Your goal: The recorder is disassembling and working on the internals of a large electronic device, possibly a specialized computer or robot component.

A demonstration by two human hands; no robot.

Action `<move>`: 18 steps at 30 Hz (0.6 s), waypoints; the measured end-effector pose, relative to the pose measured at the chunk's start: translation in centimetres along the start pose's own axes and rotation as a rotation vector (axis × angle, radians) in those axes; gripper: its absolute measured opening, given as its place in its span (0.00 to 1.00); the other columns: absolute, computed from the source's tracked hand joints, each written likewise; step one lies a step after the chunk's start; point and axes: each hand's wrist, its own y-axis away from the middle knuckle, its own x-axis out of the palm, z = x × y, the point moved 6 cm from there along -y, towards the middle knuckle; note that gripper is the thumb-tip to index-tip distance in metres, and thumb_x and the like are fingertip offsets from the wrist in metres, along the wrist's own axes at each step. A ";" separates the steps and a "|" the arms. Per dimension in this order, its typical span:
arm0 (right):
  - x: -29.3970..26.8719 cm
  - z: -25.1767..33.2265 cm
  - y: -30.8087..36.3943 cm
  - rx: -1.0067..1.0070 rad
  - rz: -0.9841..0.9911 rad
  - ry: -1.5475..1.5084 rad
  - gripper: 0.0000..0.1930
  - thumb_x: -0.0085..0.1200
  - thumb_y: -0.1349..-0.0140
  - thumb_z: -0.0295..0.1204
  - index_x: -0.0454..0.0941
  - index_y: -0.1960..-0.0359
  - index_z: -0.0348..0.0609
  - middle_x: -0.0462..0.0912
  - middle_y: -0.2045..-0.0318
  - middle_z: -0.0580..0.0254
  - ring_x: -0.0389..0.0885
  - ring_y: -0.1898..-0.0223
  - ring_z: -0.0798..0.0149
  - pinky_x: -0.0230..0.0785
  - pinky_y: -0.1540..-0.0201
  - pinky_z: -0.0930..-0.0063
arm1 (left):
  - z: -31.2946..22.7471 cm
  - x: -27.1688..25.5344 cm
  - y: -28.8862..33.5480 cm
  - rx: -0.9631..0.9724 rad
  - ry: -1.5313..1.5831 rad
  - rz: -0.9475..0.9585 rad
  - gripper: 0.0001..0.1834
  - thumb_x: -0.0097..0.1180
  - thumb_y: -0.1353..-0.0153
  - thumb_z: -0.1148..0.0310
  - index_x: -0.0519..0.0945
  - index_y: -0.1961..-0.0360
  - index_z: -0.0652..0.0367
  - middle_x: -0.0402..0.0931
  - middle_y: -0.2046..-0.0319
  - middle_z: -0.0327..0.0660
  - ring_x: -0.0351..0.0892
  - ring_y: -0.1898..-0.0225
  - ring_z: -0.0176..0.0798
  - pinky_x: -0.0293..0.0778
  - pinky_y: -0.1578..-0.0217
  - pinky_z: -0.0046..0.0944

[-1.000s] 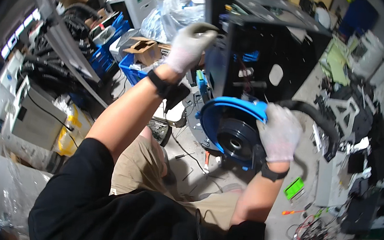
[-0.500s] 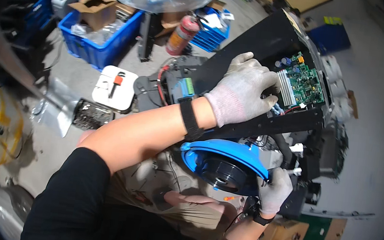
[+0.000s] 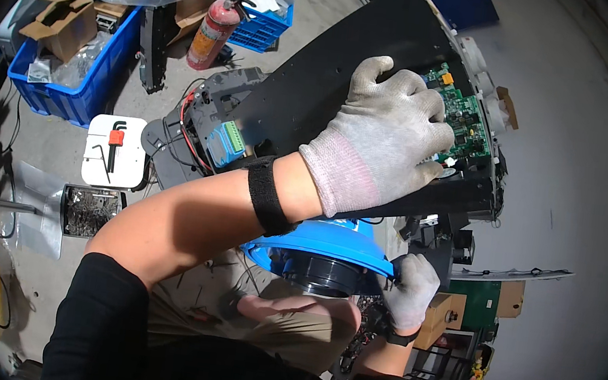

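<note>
A black machine chassis [image 3: 331, 94] lies tilted across the middle, with a green circuit board [image 3: 464, 122] on its right end. My left hand [image 3: 382, 143], in a grey glove, presses on the black panel, and its fingers curl over the edge beside the board. A black strap circles that wrist. Below the chassis hangs a round blue housing [image 3: 327, 246] with a black hub. My gloved right hand [image 3: 412, 288] grips the blue rim on its right side. My knee shows just under the housing.
A red fire extinguisher [image 3: 216, 31] stands at the top, between blue crates [image 3: 66, 85] of cardboard and parts. On the concrete floor at left lie a white board with hex keys [image 3: 115, 152] and a tray of screws [image 3: 89, 211]. Green and cardboard boxes [image 3: 491, 304] sit at right.
One second ago my left hand held the top of the upright machine. The view has since swung down, and that hand now lies on the tilted panel by the circuit board. The right hand stays on the blue rim.
</note>
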 end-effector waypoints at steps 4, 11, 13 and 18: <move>0.0 -0.1 0.0 -0.006 0.017 -0.005 0.17 0.74 0.62 0.33 0.73 0.79 0.47 0.74 0.78 0.59 0.76 0.74 0.51 0.67 0.70 0.59 | -0.8 0.5 -1.2 0.076 -0.187 0.099 0.07 0.67 0.46 0.57 0.85 0.68 0.44 0.79 0.62 0.30 0.76 0.49 0.36 0.53 0.39 0.58; 0.2 -0.3 0.0 0.008 0.050 0.020 0.18 0.74 0.63 0.34 0.73 0.78 0.47 0.74 0.78 0.58 0.76 0.73 0.51 0.68 0.69 0.58 | -1.8 0.3 -1.7 0.171 -0.274 0.042 0.05 0.61 0.43 0.62 0.87 0.73 0.45 0.82 0.67 0.30 0.79 0.53 0.36 0.62 0.47 0.58; 0.1 -0.3 -0.1 0.005 0.050 0.019 0.18 0.74 0.62 0.34 0.73 0.78 0.47 0.74 0.78 0.58 0.76 0.72 0.51 0.68 0.69 0.58 | -1.8 0.6 -1.7 0.170 -0.263 0.076 0.05 0.61 0.44 0.63 0.87 0.74 0.45 0.82 0.68 0.29 0.79 0.53 0.36 0.61 0.46 0.60; 0.0 -0.3 -0.1 0.021 0.058 0.008 0.18 0.74 0.62 0.34 0.73 0.78 0.47 0.75 0.78 0.59 0.77 0.72 0.51 0.68 0.69 0.57 | -1.9 1.2 -1.8 0.140 -0.250 0.163 0.05 0.62 0.43 0.62 0.86 0.74 0.46 0.80 0.68 0.29 0.78 0.53 0.36 0.54 0.38 0.61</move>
